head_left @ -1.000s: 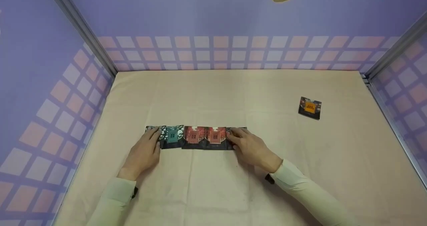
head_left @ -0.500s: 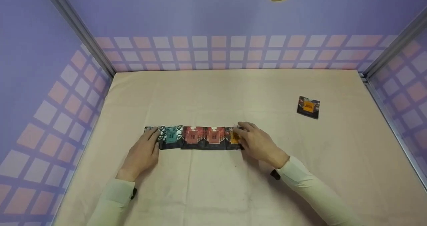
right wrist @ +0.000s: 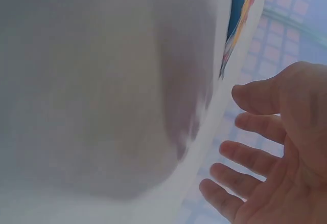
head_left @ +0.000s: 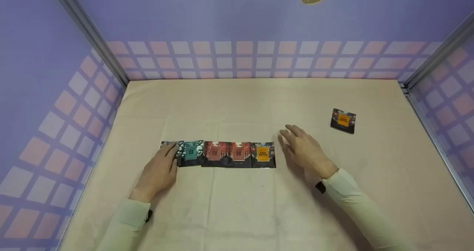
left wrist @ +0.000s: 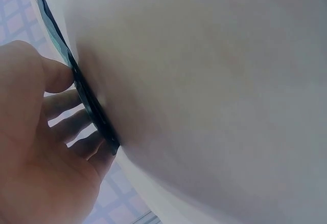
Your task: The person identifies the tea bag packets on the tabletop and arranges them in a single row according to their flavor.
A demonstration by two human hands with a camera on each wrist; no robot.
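Several flat square sachets lie side by side in a row in the head view. My left hand (head_left: 157, 171) rests on the leftmost green-and-black sachet (head_left: 180, 151) and covers much of it; in the left wrist view the thumb and fingertips touch its dark edge (left wrist: 94, 109). To the right come a green sachet (head_left: 191, 153), two red sachets (head_left: 215, 153) and a sachet with an orange label (head_left: 263, 154). My right hand (head_left: 305, 151) hovers just right of the orange-label sachet, apart from it, fingers loosely spread and holding nothing.
A second orange-label sachet (head_left: 343, 121) lies alone, slightly turned, at the back right of the cloth-covered table (head_left: 237, 206). Purple checked walls (head_left: 244, 58) enclose the back and both sides.
My right hand has let go of the orange-label sachet at the row's right end and moved right, uncovering it. My left hand has stayed on the leftmost sachet.
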